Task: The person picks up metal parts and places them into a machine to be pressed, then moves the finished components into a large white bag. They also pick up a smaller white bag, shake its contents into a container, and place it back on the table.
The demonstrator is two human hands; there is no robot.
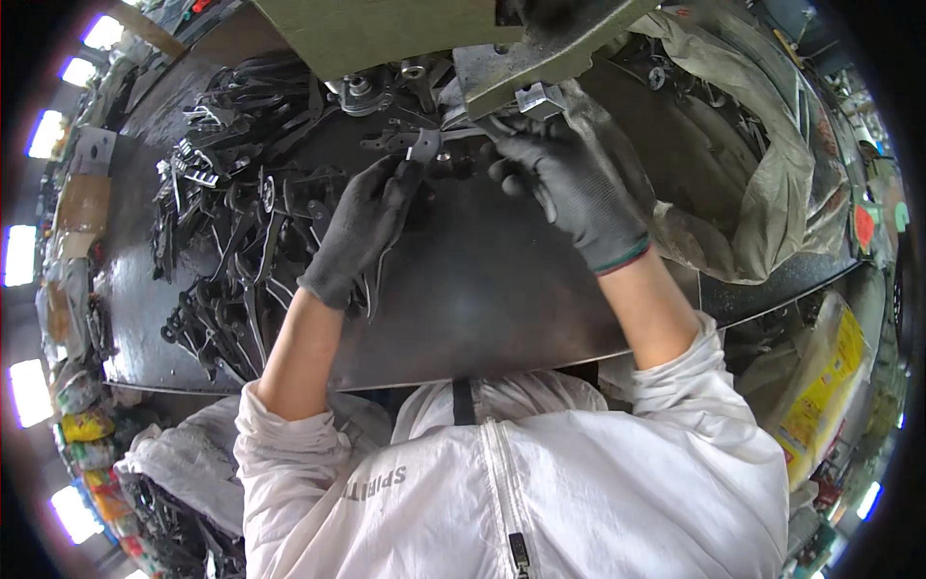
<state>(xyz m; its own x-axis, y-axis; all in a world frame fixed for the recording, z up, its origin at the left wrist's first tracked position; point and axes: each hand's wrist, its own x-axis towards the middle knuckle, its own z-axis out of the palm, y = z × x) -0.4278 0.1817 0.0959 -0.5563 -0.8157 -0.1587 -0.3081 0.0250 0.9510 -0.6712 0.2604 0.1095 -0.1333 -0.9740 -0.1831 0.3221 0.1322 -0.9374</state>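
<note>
Landmark: the dark metal work table (502,289), a broad black sheet spread in front of the person; every place below is given from it.
Left hand: the left hand (362,227), in a black glove, reaches over the middle of the table toward its far edge, fingers closed around the lower end of a small dark metal part (417,145).
Metal part: flat, dark, irregular in outline, held up just above the far middle of the table, under the machine.
Right hand: the right hand (569,188), also black-gloved with a green and red cuff band, sits over the far right of the table, fingers curled toward the same part; whether it actually clamps the piece I cannot tell.
Machine: a grey-green press head (540,48) overhangs the table's far edge, with a small bright steel block (538,99) just above the right hand.
Pile of parts: a heap of black stamped metal pieces (231,222) covers the left half of the table, touching the left forearm.
Sack: a crumpled grey-brown bag (772,174) lies along the table's right side.
Clothing: a white zipped jacket (540,482) with pushed-up sleeves, at the table's near edge.
</note>
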